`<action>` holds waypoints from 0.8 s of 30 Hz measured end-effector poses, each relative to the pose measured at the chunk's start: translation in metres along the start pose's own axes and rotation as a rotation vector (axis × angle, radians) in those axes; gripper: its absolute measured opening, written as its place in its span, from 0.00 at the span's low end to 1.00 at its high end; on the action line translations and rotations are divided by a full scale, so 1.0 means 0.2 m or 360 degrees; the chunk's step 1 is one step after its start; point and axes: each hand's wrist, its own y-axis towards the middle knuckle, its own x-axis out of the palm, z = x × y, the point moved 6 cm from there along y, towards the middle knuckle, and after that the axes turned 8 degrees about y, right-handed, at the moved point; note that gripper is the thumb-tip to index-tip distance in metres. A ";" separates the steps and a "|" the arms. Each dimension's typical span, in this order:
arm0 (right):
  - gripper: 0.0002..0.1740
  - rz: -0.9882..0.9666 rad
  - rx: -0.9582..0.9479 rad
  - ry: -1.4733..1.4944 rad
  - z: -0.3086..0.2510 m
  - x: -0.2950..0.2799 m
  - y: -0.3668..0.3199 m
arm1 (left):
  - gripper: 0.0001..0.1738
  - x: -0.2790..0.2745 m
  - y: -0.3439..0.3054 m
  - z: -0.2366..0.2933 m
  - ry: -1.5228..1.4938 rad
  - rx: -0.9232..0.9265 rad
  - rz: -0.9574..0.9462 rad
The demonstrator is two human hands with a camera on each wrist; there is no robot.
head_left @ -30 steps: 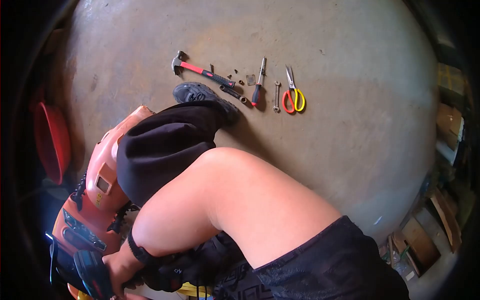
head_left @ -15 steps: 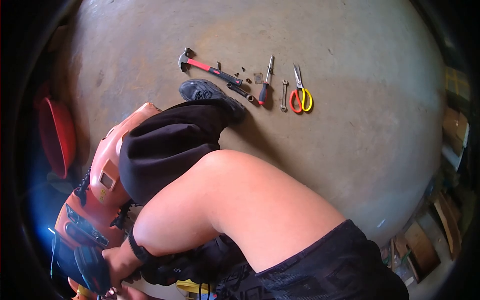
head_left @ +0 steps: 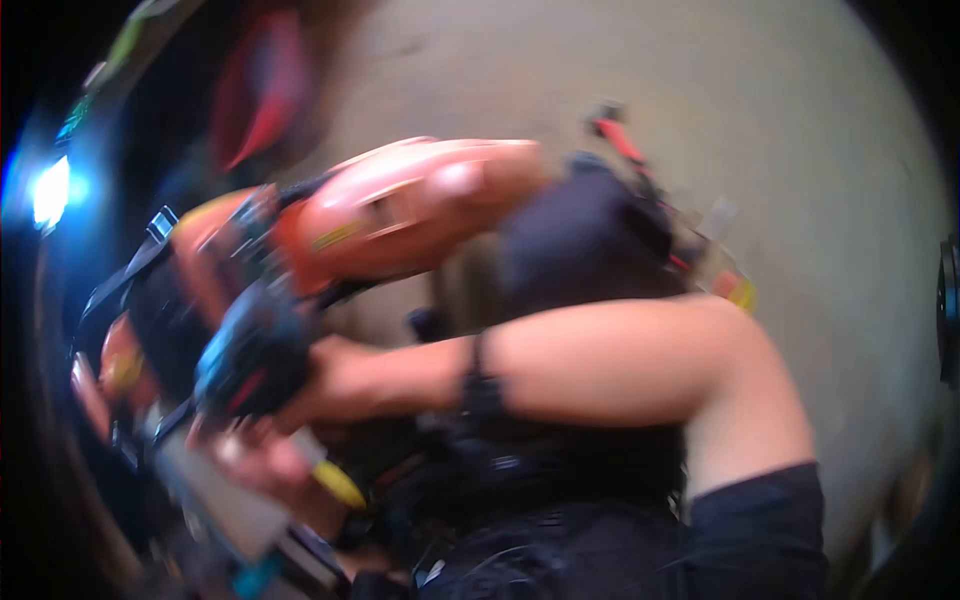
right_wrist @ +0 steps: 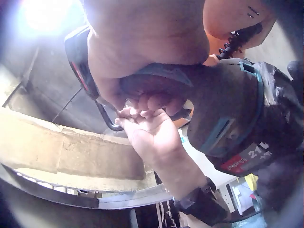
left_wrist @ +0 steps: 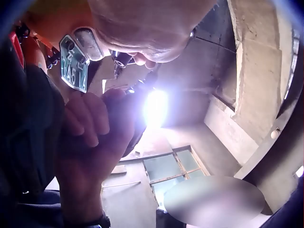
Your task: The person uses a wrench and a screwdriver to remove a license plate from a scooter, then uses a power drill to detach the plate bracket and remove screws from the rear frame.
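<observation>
My right hand [head_left: 335, 380] grips the handle of a blue-and-black cordless drill [head_left: 255, 350]. Its battery, marked 21V, shows in the right wrist view beside the drill body [right_wrist: 213, 104]. My left hand [right_wrist: 156, 135] is palm up near the drill, its fingertips close to the right hand's fingers; I cannot tell if they pinch anything. In front of both hands is the rear of an orange scooter [head_left: 400, 215]. A green licence plate [left_wrist: 73, 66] and a clear lamp lens [left_wrist: 89, 43] show on it in the left wrist view.
A black-covered knee [head_left: 590, 240] stands between the scooter and the hammer [head_left: 625, 140], which lies on the floor. Scissors [head_left: 740, 292] lie nearby, blurred. A red basin [head_left: 265, 95] is behind the scooter. Bright light comes from the left.
The head view has swung left and blurred, so scooter and tools now appear farther right. My left hand shows more fully below the drill. The drill stays in my right hand.
</observation>
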 end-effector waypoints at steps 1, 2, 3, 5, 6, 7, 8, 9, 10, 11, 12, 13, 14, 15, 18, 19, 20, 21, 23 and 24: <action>0.09 -0.0077 0.0206 -0.0084 0.00 0.01 -0.01 | 0.16 -0.08 -0.02 -0.03 -0.0109 0.0027 0.0373; 0.08 0.0021 0.0532 -0.0236 0.09 -0.05 -0.01 | 0.17 -0.06 -0.01 -0.04 -0.0148 0.0021 0.0537; 0.10 -0.0010 0.0580 -0.0388 0.02 -0.02 -0.03 | 0.19 0.13 0.01 -0.01 -0.0557 -0.0022 0.0398; 0.10 0.0086 0.0576 -0.0227 -0.02 0.03 -0.04 | 0.20 0.21 0.01 0.04 -0.0566 0.0087 0.0236; 0.10 0.0090 0.0627 -0.0269 -0.02 0.03 -0.05 | 0.19 0.21 0.01 0.06 -0.0494 0.0105 0.0159; 0.11 0.0145 0.0586 -0.0217 -0.05 0.07 -0.05 | 0.19 0.22 0.00 0.06 -0.0440 0.0101 0.0074; 0.12 0.0122 0.0603 -0.0227 -0.06 0.08 -0.06 | 0.20 0.23 -0.01 0.07 -0.0330 0.0152 0.0042; 0.12 0.0121 0.0606 -0.0231 -0.08 0.07 -0.07 | 0.21 0.28 0.00 0.07 -0.0225 0.0181 -0.0005; 0.12 0.0140 0.0627 -0.0245 -0.07 0.08 -0.06 | 0.26 0.28 0.01 0.07 -0.0181 0.0143 -0.0043; 0.11 0.0076 0.0690 -0.0266 -0.05 0.07 -0.03 | 0.27 0.26 0.02 0.06 -0.0248 0.0102 0.0035; 0.11 0.0083 0.0712 -0.0317 -0.07 0.04 -0.07 | 0.29 0.28 -0.01 0.03 -0.0376 0.0030 0.0059; 0.08 0.0106 0.0728 -0.0386 -0.03 -0.03 -0.11 | 0.31 0.23 -0.05 0.00 -0.0015 -0.0036 0.0223; 0.08 0.0077 0.0724 -0.0436 -0.04 -0.04 -0.12 | 0.29 0.25 -0.08 -0.03 -0.0801 -0.0072 0.0032; 0.09 0.0090 0.0720 -0.0387 -0.03 -0.05 -0.13 | 0.29 0.24 -0.10 -0.02 -0.0718 0.0012 0.0006; 0.06 0.0021 0.0427 -0.0244 -0.04 0.00 -0.11 | 0.25 0.11 -0.12 -0.01 -0.0445 -0.0037 0.0169; 0.19 -0.0119 0.0242 -0.0101 -0.04 0.01 -0.08 | 0.24 0.03 -0.11 -0.05 -0.0449 -0.0060 0.0108; 0.20 -0.0130 0.0164 -0.0226 -0.01 0.00 -0.04 | 0.25 0.10 -0.10 -0.06 -0.0609 -0.0102 -0.0240; 0.19 -0.0137 0.0176 -0.0157 -0.02 0.00 -0.05 | 0.26 0.17 -0.09 -0.04 -0.0756 -0.0139 -0.0582; 0.24 -0.0424 -0.0198 -0.0100 0.04 -0.01 0.03 | 0.29 0.02 -0.10 -0.07 -0.0631 0.0011 -0.0447; 0.27 -0.0489 -0.0336 -0.0025 0.10 -0.03 0.10 | 0.28 -0.13 -0.10 -0.13 0.0059 0.0086 0.0040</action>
